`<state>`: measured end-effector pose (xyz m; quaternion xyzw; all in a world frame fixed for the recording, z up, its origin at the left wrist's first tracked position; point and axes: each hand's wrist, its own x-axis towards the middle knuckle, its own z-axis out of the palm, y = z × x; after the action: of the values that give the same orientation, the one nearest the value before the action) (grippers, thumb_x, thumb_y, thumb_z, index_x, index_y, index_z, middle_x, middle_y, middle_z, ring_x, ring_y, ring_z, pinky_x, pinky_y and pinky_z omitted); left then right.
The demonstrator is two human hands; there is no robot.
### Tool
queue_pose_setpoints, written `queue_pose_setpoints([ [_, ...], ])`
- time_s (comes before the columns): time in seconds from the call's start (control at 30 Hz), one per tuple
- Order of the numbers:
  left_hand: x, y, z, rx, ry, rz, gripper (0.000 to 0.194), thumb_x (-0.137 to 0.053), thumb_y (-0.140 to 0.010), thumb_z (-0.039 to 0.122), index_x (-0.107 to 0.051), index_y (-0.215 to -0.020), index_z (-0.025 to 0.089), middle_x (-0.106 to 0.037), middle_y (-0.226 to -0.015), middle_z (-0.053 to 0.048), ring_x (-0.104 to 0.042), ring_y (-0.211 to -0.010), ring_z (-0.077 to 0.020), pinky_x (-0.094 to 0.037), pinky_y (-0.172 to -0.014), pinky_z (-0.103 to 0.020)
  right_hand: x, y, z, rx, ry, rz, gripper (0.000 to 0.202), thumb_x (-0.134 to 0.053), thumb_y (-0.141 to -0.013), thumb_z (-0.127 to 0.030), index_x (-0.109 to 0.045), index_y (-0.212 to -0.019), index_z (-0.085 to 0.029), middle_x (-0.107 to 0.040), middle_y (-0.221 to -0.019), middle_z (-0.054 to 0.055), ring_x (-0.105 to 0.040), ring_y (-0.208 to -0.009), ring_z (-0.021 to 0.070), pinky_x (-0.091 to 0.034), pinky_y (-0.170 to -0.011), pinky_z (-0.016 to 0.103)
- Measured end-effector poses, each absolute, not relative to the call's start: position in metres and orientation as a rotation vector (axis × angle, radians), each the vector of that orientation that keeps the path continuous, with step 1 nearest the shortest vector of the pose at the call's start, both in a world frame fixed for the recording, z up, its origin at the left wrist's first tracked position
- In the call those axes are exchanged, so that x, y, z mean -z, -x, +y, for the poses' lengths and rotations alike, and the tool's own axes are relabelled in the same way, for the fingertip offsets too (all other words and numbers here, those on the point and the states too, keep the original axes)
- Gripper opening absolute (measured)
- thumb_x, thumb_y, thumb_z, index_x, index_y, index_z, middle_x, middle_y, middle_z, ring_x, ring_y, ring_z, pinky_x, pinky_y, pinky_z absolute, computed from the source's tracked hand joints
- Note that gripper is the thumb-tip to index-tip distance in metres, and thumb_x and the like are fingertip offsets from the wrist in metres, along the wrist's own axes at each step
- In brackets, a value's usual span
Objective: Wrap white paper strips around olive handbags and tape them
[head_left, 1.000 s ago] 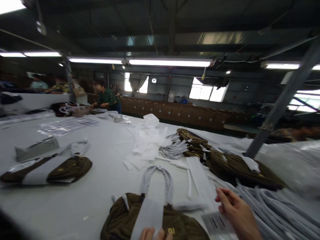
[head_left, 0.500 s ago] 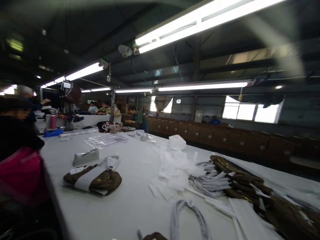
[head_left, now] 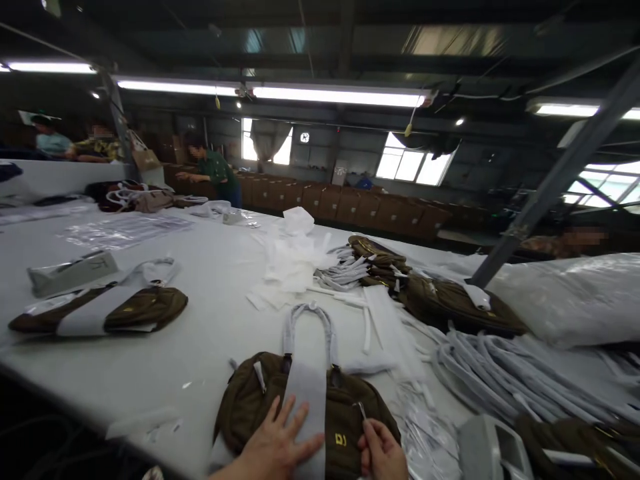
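An olive-brown handbag point(head_left: 345, 417) lies at the table's near edge, with its grey-wrapped handle point(head_left: 330, 327) stretched away from me. A white strip point(head_left: 307, 380) runs over the middle of the bag. My left hand point(head_left: 280, 443) rests on the strip and bag front with its fingers spread. At the bag's right side, my right hand point(head_left: 383, 450) pinches a metal zipper pull point(head_left: 362, 410) between thumb and finger, right of a yellow emblem. Another pull, covered in white wrap point(head_left: 259, 377), shows on the bag's left part.
A second wrapped bag point(head_left: 145, 310) and a grey-green box-like object point(head_left: 75, 272) lie left. White sheets point(head_left: 290, 260) are heaped mid-table. Brown bags point(head_left: 450, 303), grey-wrapped handles point(head_left: 505, 373) and a plastic-covered bundle point(head_left: 570, 297) lie right, near a slanted post point(head_left: 545, 193). A person in green point(head_left: 217, 170) stands beyond.
The view has swung right and down. The near bag, mostly out of frame before, now shows, with both my hands on it and the right one holding its zipper pull.
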<state>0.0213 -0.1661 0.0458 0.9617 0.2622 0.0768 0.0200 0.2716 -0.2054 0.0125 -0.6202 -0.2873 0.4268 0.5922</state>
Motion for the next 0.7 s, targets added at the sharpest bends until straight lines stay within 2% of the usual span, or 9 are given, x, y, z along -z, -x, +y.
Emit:
queue_pose_setpoints([
  [0.07,-0.056,-0.016,-0.169,-0.206,-2.861,0.81,0.078,-0.06,-0.078,0.061,-0.028,-0.144,0.037,-0.033,-0.148,-0.02,-0.035,-0.13,-0.0489,-0.032,-0.092,-0.076,-0.017,-0.271,-0.202,-1.022,1.438,-0.681,0.067,-0.071,-0.052,-0.075,-0.056,-0.082,-0.017,-0.054,-0.048,-0.006,-0.035,-0.028,0.0042,-0.025,-0.028,0.017],
  [0.13,-0.058,-0.01,-0.174,-0.285,-2.729,0.866,0.066,-0.057,-0.08,0.061,-0.041,-0.138,0.034,-0.038,-0.146,-0.019,-0.034,-0.131,-0.0473,-0.027,-0.096,-0.077,-0.026,-0.269,-0.207,-1.086,1.437,-0.719,0.065,-0.071,-0.055,-0.073,-0.056,-0.085,-0.017,-0.053,-0.047,-0.007,-0.031,-0.027,0.0035,-0.023,-0.028,0.016],
  [0.2,-0.056,-0.004,-0.179,-0.481,-2.52,0.998,0.048,-0.052,-0.087,0.052,-0.053,-0.129,0.03,-0.048,-0.14,-0.016,-0.041,-0.129,-0.0406,-0.028,-0.102,-0.07,-0.041,-0.264,-0.215,-1.185,1.418,-0.776,0.063,-0.071,-0.057,-0.072,-0.057,-0.085,-0.017,-0.051,-0.046,-0.007,-0.028,-0.027,0.0033,-0.022,-0.027,0.017],
  [0.27,-0.058,-0.003,-0.182,-0.717,-2.231,1.122,0.037,-0.05,-0.09,0.043,-0.058,-0.121,0.027,-0.058,-0.13,-0.012,-0.051,-0.122,-0.0312,-0.035,-0.106,-0.056,-0.058,-0.252,-0.223,-1.286,1.362,-0.859,0.057,-0.072,-0.06,-0.068,-0.057,-0.08,-0.017,-0.052,-0.049,-0.006,-0.032,-0.03,0.0034,-0.026,-0.03,0.017],
  [0.37,-0.07,-0.01,-0.182,-0.879,-1.816,1.099,0.044,-0.061,-0.083,0.037,-0.055,-0.125,0.023,-0.062,-0.121,-0.009,-0.061,-0.103,-0.022,-0.049,-0.091,-0.035,-0.078,-0.23,-0.229,-1.396,1.277,-0.978,0.046,-0.072,-0.067,-0.059,-0.056,-0.073,-0.017,-0.051,-0.05,-0.005,-0.038,-0.037,0.0037,-0.029,-0.038,0.017],
  [0.47,-0.086,-0.025,-0.181,-0.795,-1.559,0.917,0.049,-0.067,-0.075,0.03,-0.058,-0.121,0.018,-0.069,-0.103,-0.006,-0.063,-0.084,-0.0179,-0.05,-0.073,-0.027,-0.084,-0.214,-0.231,-1.446,1.255,-1.035,0.044,-0.071,-0.069,-0.058,-0.056,-0.07,-0.017,-0.045,-0.047,-0.007,-0.032,-0.037,0.0033,-0.024,-0.038,0.017],
  [0.57,-0.092,-0.033,-0.181,-0.75,-1.461,0.858,0.021,-0.061,-0.077,0.03,-0.069,-0.084,0.012,-0.067,-0.069,-0.002,-0.058,-0.064,-0.0144,-0.044,-0.063,-0.024,-0.08,-0.209,-0.23,-1.393,1.294,-1.066,0.045,-0.071,-0.067,-0.06,-0.059,-0.072,-0.017,-0.044,-0.05,-0.006,-0.031,-0.039,0.0043,-0.024,-0.039,0.019],
  [0.63,-0.092,-0.033,-0.181,-0.752,-1.481,0.867,0.023,-0.057,-0.079,0.03,-0.065,-0.066,0.013,-0.062,-0.058,0.0,-0.053,-0.057,-0.0122,-0.04,-0.059,-0.024,-0.077,-0.21,-0.23,-1.273,1.337,-1.123,0.048,-0.072,-0.066,-0.061,-0.066,-0.085,-0.017,-0.047,-0.053,-0.005,-0.038,-0.044,0.0074,-0.031,-0.044,0.021],
  [0.7,-0.091,-0.029,-0.18,-0.723,-1.529,0.872,0.023,-0.055,-0.079,0.029,-0.061,-0.062,0.014,-0.059,-0.055,0.002,-0.05,-0.054,-0.0112,-0.037,-0.057,-0.023,-0.075,-0.21,-0.229,-1.142,1.399,-1.254,0.052,-0.07,-0.066,-0.06,-0.07,-0.096,-0.018,-0.052,-0.056,-0.003,-0.045,-0.051,0.0112,-0.038,-0.052,0.023],
])
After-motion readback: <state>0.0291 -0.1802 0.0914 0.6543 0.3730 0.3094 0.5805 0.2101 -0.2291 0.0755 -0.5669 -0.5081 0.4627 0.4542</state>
